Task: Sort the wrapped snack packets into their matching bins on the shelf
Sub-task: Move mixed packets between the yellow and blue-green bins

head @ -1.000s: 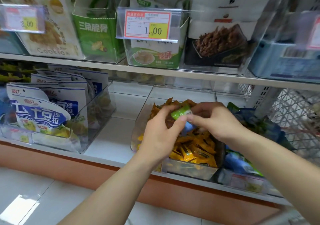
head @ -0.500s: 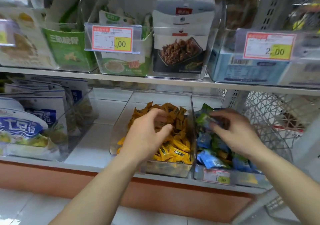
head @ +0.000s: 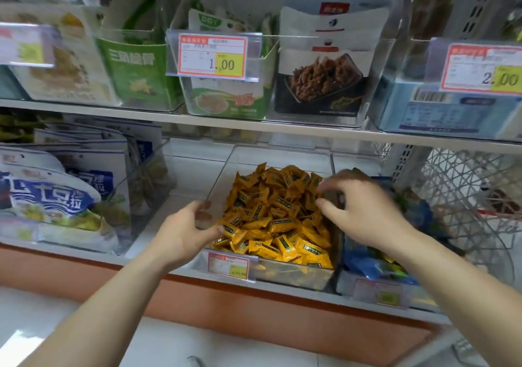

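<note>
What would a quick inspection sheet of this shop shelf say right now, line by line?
Surface: white lower shelf, carrying clear bins.
Job's things: yellow packets piled in the middle bin; blue and green packets in the right bin.
Clutter: blue-and-white bags in a bin at left; snack boxes and price tags on the upper shelf.
Hands: left hand at the middle bin's left wall, thumb on the yellow packets; right hand over their right side, fingers curled, blurred; grip unclear for both.
Cables: nothing seen.
Surroundings: white mesh basket at right; pale floor below.
</note>
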A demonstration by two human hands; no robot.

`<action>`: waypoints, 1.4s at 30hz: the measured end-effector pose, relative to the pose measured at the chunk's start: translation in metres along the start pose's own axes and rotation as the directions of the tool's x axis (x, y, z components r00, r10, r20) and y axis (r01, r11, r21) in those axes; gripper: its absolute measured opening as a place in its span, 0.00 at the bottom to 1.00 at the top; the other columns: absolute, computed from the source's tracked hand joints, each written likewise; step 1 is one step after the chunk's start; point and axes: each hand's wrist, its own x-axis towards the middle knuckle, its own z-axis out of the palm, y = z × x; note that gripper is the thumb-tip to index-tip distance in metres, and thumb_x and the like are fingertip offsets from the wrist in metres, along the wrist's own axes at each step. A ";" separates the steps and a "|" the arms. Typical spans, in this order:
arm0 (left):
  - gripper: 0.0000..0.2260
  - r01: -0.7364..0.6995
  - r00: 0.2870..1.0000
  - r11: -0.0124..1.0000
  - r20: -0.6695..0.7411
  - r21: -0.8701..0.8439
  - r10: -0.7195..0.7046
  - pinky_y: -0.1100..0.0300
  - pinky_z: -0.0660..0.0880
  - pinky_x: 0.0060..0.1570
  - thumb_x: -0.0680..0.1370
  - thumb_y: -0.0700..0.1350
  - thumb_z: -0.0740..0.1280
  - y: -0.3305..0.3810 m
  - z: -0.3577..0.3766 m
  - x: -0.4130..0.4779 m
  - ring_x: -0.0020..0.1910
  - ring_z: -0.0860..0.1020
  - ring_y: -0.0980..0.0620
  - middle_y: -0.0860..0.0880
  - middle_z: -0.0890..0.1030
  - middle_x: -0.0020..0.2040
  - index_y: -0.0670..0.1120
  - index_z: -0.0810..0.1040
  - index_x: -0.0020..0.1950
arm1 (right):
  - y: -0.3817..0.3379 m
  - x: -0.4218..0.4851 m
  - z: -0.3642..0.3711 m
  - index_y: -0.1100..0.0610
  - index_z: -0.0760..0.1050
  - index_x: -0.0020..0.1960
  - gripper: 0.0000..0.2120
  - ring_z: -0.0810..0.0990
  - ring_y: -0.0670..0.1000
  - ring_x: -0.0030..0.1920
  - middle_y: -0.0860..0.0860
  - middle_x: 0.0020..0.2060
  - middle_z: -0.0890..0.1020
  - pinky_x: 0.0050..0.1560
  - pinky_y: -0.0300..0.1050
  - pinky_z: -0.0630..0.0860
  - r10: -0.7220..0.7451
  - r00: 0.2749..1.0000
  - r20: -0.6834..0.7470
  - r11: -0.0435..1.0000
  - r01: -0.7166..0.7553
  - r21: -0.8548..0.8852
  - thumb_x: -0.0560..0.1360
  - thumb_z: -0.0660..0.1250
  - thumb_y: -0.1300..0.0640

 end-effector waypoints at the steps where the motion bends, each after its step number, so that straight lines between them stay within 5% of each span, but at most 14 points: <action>1: 0.33 -0.011 1.000 1.000 0.007 -0.006 0.011 0.53 0.75 0.59 0.73 0.56 0.74 -0.003 0.001 -0.001 0.58 0.79 0.50 0.51 0.79 0.64 0.48 0.68 0.75 | -0.017 0.006 0.008 0.43 0.79 0.59 0.13 0.77 0.43 0.54 0.38 0.53 0.78 0.51 0.43 0.76 -0.056 0.997 0.055 0.998 0.055 0.028 0.76 0.65 0.42; 6: 0.34 -0.067 0.997 0.994 0.024 -0.085 0.069 0.60 0.73 0.49 0.71 0.55 0.76 -0.015 0.009 -0.003 0.44 0.78 0.61 0.58 0.76 0.56 0.54 0.65 0.74 | -0.073 0.060 0.062 0.44 0.76 0.65 0.15 0.76 0.45 0.62 0.43 0.64 0.78 0.57 0.41 0.73 -0.182 0.935 0.306 0.973 0.125 0.194 0.79 0.63 0.45; 9: 0.34 -0.061 0.998 0.990 0.024 -0.125 0.064 0.61 0.70 0.50 0.72 0.59 0.74 -0.021 0.014 -0.001 0.48 0.76 0.57 0.60 0.75 0.57 0.54 0.64 0.74 | -0.083 0.089 0.098 0.43 0.71 0.71 0.19 0.74 0.51 0.66 0.46 0.70 0.74 0.63 0.47 0.74 -0.158 0.873 0.462 0.986 0.113 0.123 0.81 0.61 0.45; 13: 0.30 -0.050 0.998 0.991 -0.053 -0.121 0.044 0.58 0.71 0.52 0.73 0.64 0.68 -0.021 0.022 0.002 0.55 0.76 0.54 0.58 0.76 0.57 0.54 0.67 0.71 | -0.075 0.110 0.124 0.40 0.73 0.68 0.24 0.76 0.52 0.63 0.45 0.66 0.77 0.62 0.51 0.74 -0.106 0.789 0.605 0.982 0.178 -0.059 0.77 0.55 0.32; 16: 0.27 -0.001 0.994 0.997 -0.110 -0.081 -0.008 0.54 0.74 0.55 0.73 0.66 0.67 -0.015 0.032 0.004 0.59 0.76 0.52 0.56 0.75 0.60 0.53 0.69 0.66 | -0.069 0.118 0.126 0.37 0.76 0.63 0.27 0.76 0.51 0.62 0.43 0.63 0.79 0.61 0.53 0.72 -0.134 0.809 0.572 0.976 0.207 -0.064 0.72 0.54 0.27; 22: 0.26 0.081 0.985 0.997 -0.156 0.002 -0.079 0.52 0.76 0.47 0.69 0.66 0.71 -0.009 0.040 0.009 0.55 0.77 0.49 0.55 0.76 0.59 0.57 0.64 0.58 | -0.065 0.126 0.142 0.48 0.81 0.56 0.13 0.78 0.52 0.56 0.48 0.54 0.82 0.60 0.52 0.72 -0.063 0.773 0.631 0.997 0.026 0.068 0.77 0.63 0.45; 24: 0.27 0.071 0.986 0.997 -0.152 -0.010 -0.072 0.52 0.76 0.48 0.69 0.65 0.72 -0.010 0.039 0.009 0.55 0.77 0.50 0.55 0.76 0.59 0.56 0.65 0.59 | -0.065 0.130 0.143 0.52 0.82 0.53 0.10 0.80 0.51 0.51 0.49 0.50 0.83 0.54 0.48 0.75 -0.055 0.761 0.647 0.991 -0.035 0.126 0.77 0.65 0.51; 28: 0.30 0.061 0.989 0.998 -0.136 -0.021 -0.063 0.47 0.78 0.52 0.69 0.64 0.73 -0.009 0.037 0.008 0.55 0.78 0.49 0.54 0.76 0.60 0.53 0.66 0.64 | -0.067 0.136 0.143 0.57 0.82 0.55 0.11 0.81 0.53 0.51 0.54 0.52 0.83 0.57 0.52 0.77 -0.041 0.769 0.638 0.988 -0.065 0.142 0.77 0.66 0.53; 32: 0.32 0.060 0.991 0.998 -0.115 -0.036 -0.064 0.47 0.78 0.52 0.69 0.63 0.74 -0.008 0.035 0.009 0.55 0.78 0.49 0.52 0.76 0.59 0.52 0.66 0.65 | -0.070 0.138 0.147 0.60 0.81 0.53 0.13 0.77 0.49 0.43 0.56 0.46 0.82 0.44 0.45 0.73 -0.034 0.744 0.667 0.984 -0.090 0.151 0.78 0.66 0.51; 35: 0.33 0.066 0.992 0.996 -0.100 -0.051 -0.071 0.47 0.78 0.53 0.68 0.62 0.75 -0.008 0.035 0.010 0.55 0.78 0.49 0.52 0.76 0.59 0.52 0.66 0.66 | -0.063 0.137 0.139 0.50 0.77 0.54 0.08 0.75 0.45 0.50 0.44 0.49 0.77 0.45 0.42 0.70 -0.046 0.788 0.614 0.975 -0.099 0.200 0.77 0.69 0.51; 42: 0.40 0.023 0.991 0.999 -0.133 -0.033 -0.027 0.48 0.78 0.54 0.67 0.58 0.76 -0.003 0.031 0.012 0.58 0.77 0.49 0.52 0.75 0.64 0.53 0.60 0.73 | -0.056 0.115 0.114 0.46 0.78 0.54 0.07 0.78 0.48 0.57 0.45 0.54 0.80 0.57 0.47 0.75 -0.108 0.908 0.404 0.954 -0.020 0.301 0.77 0.71 0.51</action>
